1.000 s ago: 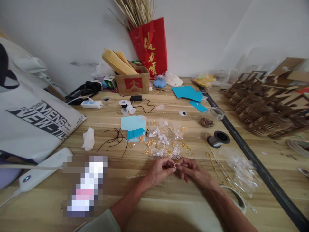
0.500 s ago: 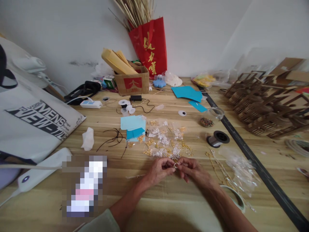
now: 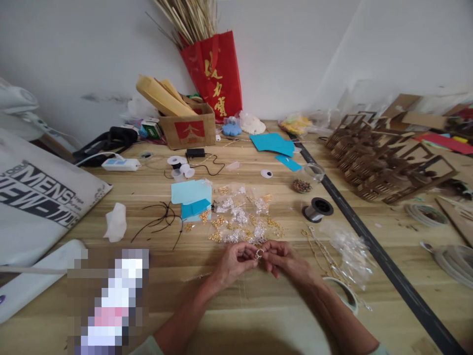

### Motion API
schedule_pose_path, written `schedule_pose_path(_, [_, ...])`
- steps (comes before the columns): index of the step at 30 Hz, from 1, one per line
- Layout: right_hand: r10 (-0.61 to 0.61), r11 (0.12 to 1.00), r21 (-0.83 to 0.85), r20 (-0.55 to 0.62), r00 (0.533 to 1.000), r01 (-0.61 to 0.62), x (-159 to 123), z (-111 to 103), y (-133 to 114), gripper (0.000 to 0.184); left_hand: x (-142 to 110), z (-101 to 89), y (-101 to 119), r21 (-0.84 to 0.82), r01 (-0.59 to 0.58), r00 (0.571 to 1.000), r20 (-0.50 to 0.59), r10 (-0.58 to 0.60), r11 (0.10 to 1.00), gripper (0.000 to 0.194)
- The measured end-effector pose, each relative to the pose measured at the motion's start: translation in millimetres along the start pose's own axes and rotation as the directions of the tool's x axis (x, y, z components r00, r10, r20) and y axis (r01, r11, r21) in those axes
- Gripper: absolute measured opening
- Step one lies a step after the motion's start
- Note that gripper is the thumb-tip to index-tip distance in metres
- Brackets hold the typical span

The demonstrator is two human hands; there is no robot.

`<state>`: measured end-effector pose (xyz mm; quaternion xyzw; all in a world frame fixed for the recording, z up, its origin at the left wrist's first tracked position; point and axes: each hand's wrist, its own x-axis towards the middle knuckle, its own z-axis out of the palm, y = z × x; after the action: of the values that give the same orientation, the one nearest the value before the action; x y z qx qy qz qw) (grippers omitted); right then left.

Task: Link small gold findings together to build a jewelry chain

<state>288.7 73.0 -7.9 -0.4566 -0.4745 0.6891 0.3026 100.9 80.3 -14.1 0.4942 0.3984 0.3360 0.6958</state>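
Between my fingertips is a small silvery ring [image 3: 259,254], pinched from both sides. My left hand [image 3: 236,261] grips its left edge with thumb and forefinger. On the other side, my right hand [image 3: 284,260] has its fingers closed on the ring too. Just beyond both hands lie small gold findings [image 3: 219,220] and silver findings [image 3: 239,215], some in clear little bags. A thin chain [image 3: 196,277] is on the table left of my left wrist. To the right of my right hand, gold and silver chains [image 3: 325,251] lie loose.
A tape roll [image 3: 347,296] lies by my right forearm, near clear plastic bags [image 3: 351,254]. Farther off stand a wire spool [image 3: 317,210] and a jar of beads [image 3: 302,185]. Blue cards [image 3: 195,209] and black cord [image 3: 158,219] lie left. Brown wooden models [image 3: 377,162] crowd the right.
The view has turned slightly to the right, so the scene sits farther left. Both hands keep hold of the ring, with hardly any change in their pose.
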Motion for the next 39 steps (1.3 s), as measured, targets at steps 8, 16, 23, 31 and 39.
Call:
schedule_pose_path(8, [0.019,1.0,-0.002,-0.013,1.0,-0.019,0.1,0.9,-3.1,0.043,0.1,-1.4,0.2,0.029,-0.025,0.999,0.023,0.024,0.999,0.023])
schedule_pose_path(16, [0.0,1.0,0.009,-0.017,1.0,0.0,0.9,0.8,-2.1,0.042,0.6,-1.7,-1.8,0.024,-0.002,0.999,0.032,0.001,1.0,0.025])
schedule_pose_path(23, [0.008,0.999,0.032,-0.015,1.0,-0.008,2.6,-0.5,0.5,0.042,-0.5,-1.6,0.6,0.028,-0.012,0.999,0.044,0.01,1.0,0.025])
schedule_pose_path(31, [-0.009,1.0,0.028,-0.009,1.0,0.009,2.6,-2.0,3.6,0.04,0.2,-2.0,-1.0,0.032,-0.024,0.998,0.051,0.022,0.999,0.024])
schedule_pose_path(39, [-0.012,1.0,0.029,0.003,1.0,0.011,3.4,-2.8,5.5,0.039,-0.4,-1.0,3.1,0.038,-0.024,0.999,0.032,0.023,0.999,0.018])
